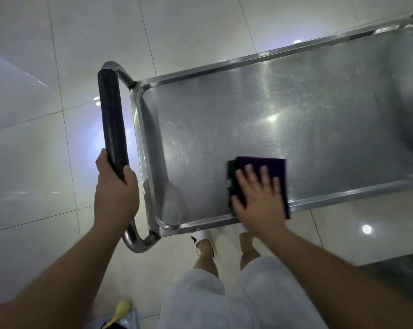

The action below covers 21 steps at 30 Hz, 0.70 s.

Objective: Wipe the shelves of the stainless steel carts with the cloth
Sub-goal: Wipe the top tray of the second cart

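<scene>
A stainless steel cart's top shelf fills the middle and right of the head view, shiny with a raised rim. A folded dark purple cloth lies flat on the shelf near its front edge. My right hand presses flat on the cloth, fingers spread. My left hand is wrapped around the lower end of the cart's black padded handle at the left end of the cart.
Glossy pale floor tiles surround the cart. My legs and white shoes stand just under the shelf's front edge. A yellow item lies at the bottom left. Part of a lower shelf shows at the bottom right.
</scene>
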Available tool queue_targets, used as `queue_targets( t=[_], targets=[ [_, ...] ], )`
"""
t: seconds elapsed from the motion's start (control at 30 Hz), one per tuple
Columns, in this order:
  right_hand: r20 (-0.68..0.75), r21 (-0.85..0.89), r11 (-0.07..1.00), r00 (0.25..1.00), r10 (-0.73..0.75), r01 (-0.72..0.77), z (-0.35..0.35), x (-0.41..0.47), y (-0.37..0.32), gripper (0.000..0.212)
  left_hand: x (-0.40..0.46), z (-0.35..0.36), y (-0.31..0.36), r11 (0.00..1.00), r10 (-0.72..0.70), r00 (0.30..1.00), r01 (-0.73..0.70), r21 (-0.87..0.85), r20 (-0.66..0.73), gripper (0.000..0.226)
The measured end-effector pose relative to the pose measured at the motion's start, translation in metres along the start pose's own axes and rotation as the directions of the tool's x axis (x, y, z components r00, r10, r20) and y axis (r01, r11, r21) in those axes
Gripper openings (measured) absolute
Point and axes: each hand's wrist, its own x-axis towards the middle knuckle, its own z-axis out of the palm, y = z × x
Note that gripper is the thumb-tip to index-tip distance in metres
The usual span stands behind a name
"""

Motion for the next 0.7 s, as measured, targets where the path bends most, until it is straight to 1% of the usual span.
queue_targets(
  t=[0.07, 0.1, 0.17, 0.2, 0.23, 0.3, 0.33, 0.37, 0.43, 0.5, 0.6, 0.7],
  targets=[
    [0.051, 0.031, 0.974, 0.973, -0.226, 0.224, 0.023, -0.007, -0.064, 0.069, -0.002, 0.0, 0.002, 1.0, 0.002, 1.0, -0.002, -0.002, 0.0, 0.051],
    [0.088, 0.044, 0.941, 0.937, -0.338, 0.336, 0.034, -0.008, -0.095, 0.066, -0.002, 0.0, 0.003, 1.0, 0.005, 1.0, -0.005, -0.004, -0.003, 0.051],
    [0.146, 0.053, 0.849, 0.836, -0.528, 0.527, 0.048, -0.006, -0.141, 0.062, -0.003, -0.001, 0.004, 1.0, 0.01, 1.0, -0.01, -0.01, -0.014, 0.051],
    [0.146, 0.052, 0.809, 0.796, -0.587, 0.586, 0.052, -0.002, -0.151, 0.062, -0.003, -0.001, 0.004, 1.0, 0.012, 1.0, -0.012, -0.01, -0.016, 0.051],
    [0.138, 0.047, 0.783, 0.773, -0.619, 0.62, 0.054, 0.002, -0.153, 0.062, -0.003, -0.001, 0.004, 1.0, 0.013, 1.0, -0.013, -0.007, -0.016, 0.051],
    [0.102, 0.032, 0.767, 0.761, -0.64, 0.641, 0.052, 0.01, -0.137, 0.062, -0.002, -0.001, 0.003, 1.0, 0.011, 1.0, -0.012, -0.004, -0.011, 0.05],
    [0.079, 0.026, 0.78, 0.777, -0.625, 0.625, 0.049, 0.013, -0.121, 0.062, -0.002, -0.002, 0.002, 1.0, 0.01, 1.0, -0.01, -0.004, -0.007, 0.05],
    [0.058, 0.022, 0.812, 0.811, -0.583, 0.583, 0.045, 0.016, -0.103, 0.063, -0.001, -0.002, 0.0, 1.0, 0.012, 1.0, -0.012, -0.002, -0.003, 0.05],
    [0.013, 0.0, 0.898, 0.898, -0.439, 0.44, 0.03, 0.023, -0.057, 0.066, 0.0, -0.002, -0.002, 1.0, 0.019, 1.0, -0.019, 0.007, -0.004, 0.05],
    [-0.014, -0.037, 0.957, 0.958, -0.287, 0.286, 0.013, 0.029, -0.002, 0.068, 0.0, -0.002, -0.004, 1.0, 0.021, 1.0, -0.021, 0.018, -0.01, 0.05],
    [-0.021, -0.076, 0.992, 0.994, -0.106, 0.104, -0.018, 0.045, 0.079, 0.069, 0.0, -0.002, -0.003, 1.0, 0.013, 1.0, -0.012, 0.028, -0.009, 0.051],
    [-0.011, -0.057, 0.998, 0.999, 0.033, -0.033, -0.052, 0.088, 0.123, 0.069, 0.0, -0.002, -0.003, 0.999, 0.008, 1.0, -0.007, 0.047, -0.02, 0.051]
  ],
)
